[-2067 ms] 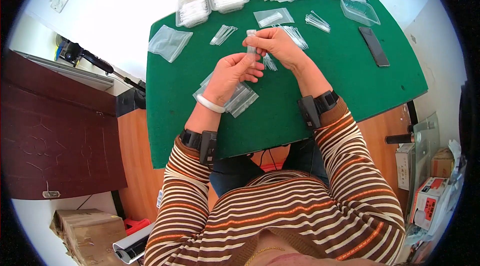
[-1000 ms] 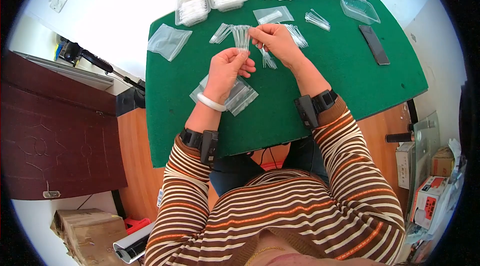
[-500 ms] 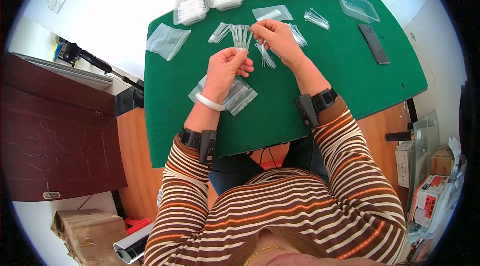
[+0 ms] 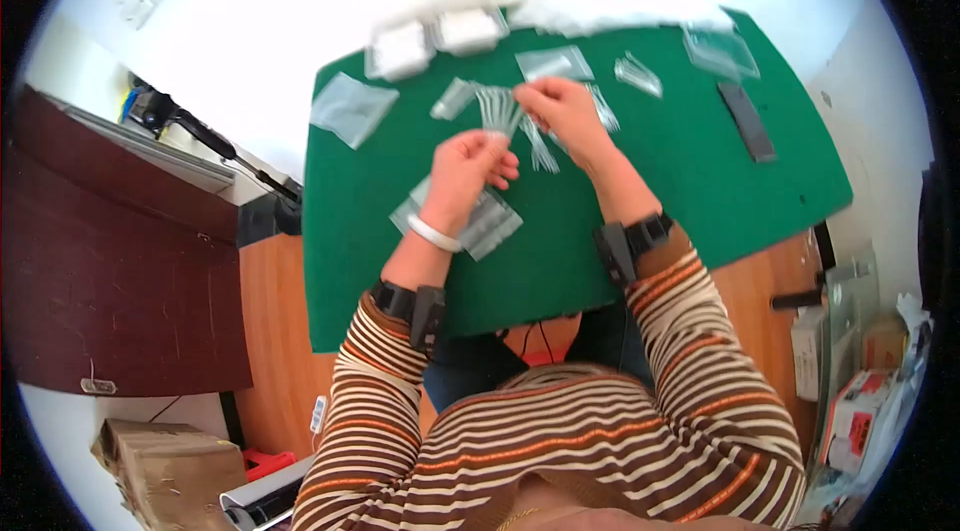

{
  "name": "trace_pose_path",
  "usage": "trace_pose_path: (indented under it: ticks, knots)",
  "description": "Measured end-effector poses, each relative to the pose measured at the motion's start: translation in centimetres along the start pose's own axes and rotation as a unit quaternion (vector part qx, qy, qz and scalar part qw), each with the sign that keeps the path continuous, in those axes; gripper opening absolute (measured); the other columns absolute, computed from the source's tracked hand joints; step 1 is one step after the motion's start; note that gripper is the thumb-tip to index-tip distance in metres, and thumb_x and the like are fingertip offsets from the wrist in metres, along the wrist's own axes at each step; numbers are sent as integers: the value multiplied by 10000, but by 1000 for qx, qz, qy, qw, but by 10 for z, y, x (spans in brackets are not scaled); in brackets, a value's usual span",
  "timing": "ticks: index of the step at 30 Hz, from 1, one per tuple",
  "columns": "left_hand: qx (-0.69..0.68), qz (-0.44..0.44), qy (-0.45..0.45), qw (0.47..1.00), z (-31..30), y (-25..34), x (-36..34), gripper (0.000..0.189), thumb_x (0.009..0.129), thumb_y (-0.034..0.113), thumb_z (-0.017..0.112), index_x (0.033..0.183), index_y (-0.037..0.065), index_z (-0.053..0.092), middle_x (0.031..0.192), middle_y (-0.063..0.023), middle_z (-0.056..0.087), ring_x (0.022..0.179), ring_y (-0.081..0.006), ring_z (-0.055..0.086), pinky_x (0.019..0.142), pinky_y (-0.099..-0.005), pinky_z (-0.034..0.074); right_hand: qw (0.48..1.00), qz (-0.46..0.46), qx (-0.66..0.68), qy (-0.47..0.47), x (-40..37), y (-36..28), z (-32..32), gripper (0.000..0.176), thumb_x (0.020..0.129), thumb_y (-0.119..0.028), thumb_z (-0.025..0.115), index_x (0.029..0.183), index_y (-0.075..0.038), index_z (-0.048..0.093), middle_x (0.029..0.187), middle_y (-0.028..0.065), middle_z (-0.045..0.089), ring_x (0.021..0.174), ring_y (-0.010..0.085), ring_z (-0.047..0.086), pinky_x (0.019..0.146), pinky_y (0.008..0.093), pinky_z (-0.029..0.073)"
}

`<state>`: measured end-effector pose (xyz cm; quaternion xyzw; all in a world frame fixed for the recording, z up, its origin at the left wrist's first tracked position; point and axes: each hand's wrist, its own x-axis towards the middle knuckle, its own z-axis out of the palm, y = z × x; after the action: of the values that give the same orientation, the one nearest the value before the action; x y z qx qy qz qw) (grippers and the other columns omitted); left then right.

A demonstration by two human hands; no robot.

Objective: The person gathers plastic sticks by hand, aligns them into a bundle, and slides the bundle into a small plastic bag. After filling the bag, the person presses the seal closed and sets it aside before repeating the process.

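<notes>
And my left hand [image 4: 468, 171] pinches a fan of thin white sticks [image 4: 497, 109] at one o'clock; right hand [image 4: 568, 116] at its edge, two o'clock, grip too blurred to tell; plastic bags [image 4: 490, 228] at six, smartphone [image 4: 747, 122] at three!

There are two hands [image 4: 466, 169], two filled tubs [image 4: 401, 76], one phone [image 4: 747, 122] and one bangle [image 4: 433, 235].

The sweater [image 4: 560, 441] over there is banded all over in brown and cream stripes, an orange line breaking through here and there, and its sleeves [image 4: 375, 396] end on the forearms in plain brown cuffs. Near each cuff sits a black strap [image 4: 394, 301] with a chunky black box [image 4: 428, 319]. I notice a smooth white bangle [image 4: 434, 233] on the left, dark blue trousers [image 4: 475, 361], a thin gold chain [image 4: 519, 517]
</notes>
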<state>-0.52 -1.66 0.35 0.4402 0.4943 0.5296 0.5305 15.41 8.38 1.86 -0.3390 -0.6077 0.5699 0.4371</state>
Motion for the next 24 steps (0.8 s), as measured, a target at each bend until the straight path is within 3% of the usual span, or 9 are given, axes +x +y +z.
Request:
trace_pose_path:
  ticks: [4,9,21,24]
  knots:
    - [-10,13,15,1000,0,-5,-4,224,965,225,600,951,5,640,810,-92,688,674,-155,666,569,-276,535,997,-43,-70,8,2,3,-1,260,920,-239,662,728,-69,623,614,-56,505,542,37,426,485,231,308]
    - [-19,42,7,999,-1,-6,0,236,953,235,603,907,5,630,766,-77,673,625,-143,648,511,-260,502,1000,-7,-19,8,-1,-5,5,185,937,-203,642,878,-30,674,618,-57,492,522,37,414,463,215,304]
    - [-65,49,-26,996,0,-12,1,204,957,215,620,890,23,645,747,-54,675,608,-118,648,513,-231,498,999,12,-6,-32,1,5,2,189,929,-220,677,934,-31,673,653,-51,536,511,33,413,465,199,295]
    - [-64,59,-28,996,-3,-10,3,205,956,214,619,894,20,647,746,-55,674,608,-122,648,516,-232,502,993,46,68,-83,-3,0,6,169,919,-192,689,864,-32,691,645,-55,543,513,28,414,468,195,290]
